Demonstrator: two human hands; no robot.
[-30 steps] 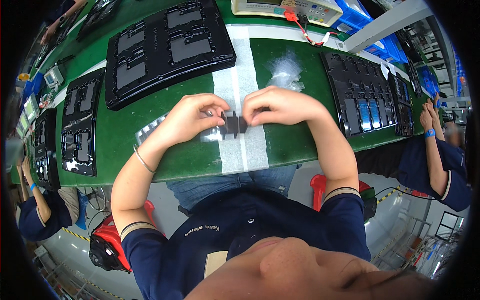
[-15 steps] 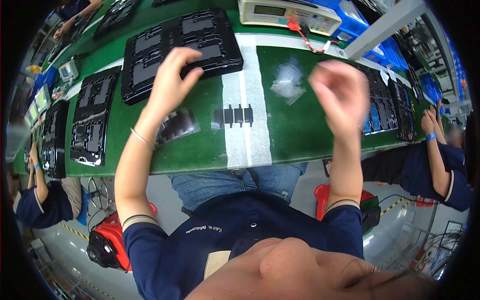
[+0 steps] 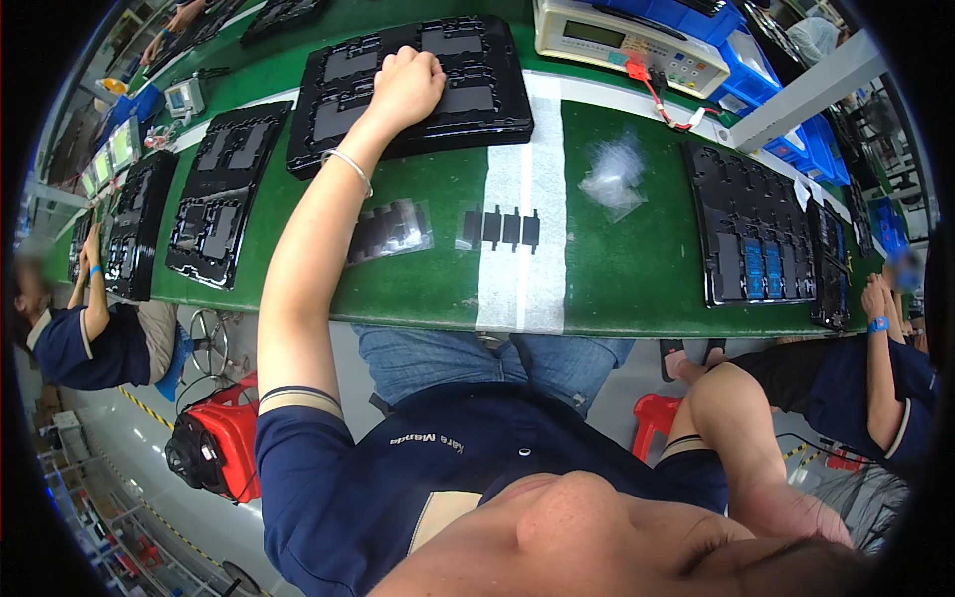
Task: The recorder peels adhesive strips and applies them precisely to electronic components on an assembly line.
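Note:
My left hand (image 3: 408, 88) is over a stack of black moulded plastic trays (image 3: 338, 139) at the back of the table. Its fingers are curled closed, and whether anything is inside them is hidden. Flat dark grey pieces (image 3: 460, 101) sit in the top tray's pockets. Down at the lower right my right hand (image 3: 801, 515) is bent back close to my head, away from the table, its fingers hidden. Between my arms lie a clear film with several black strips (image 3: 509, 230), a clear bag with dark strips (image 3: 396, 231) and crumpled clear plastic (image 3: 614, 179).
A bench meter (image 3: 627, 45) with red leads stands at the back right beside blue bins (image 3: 746, 65) and a grey post (image 3: 806, 90). More black trays lie left (image 3: 227, 194) and right (image 3: 726, 189), the right one holding some blue pieces. Co-workers sit on both sides.
My left hand has moved up and away onto the black tray stack, its fingers closing. My right hand has left the space above the table and swung back toward my head. The view has shifted.

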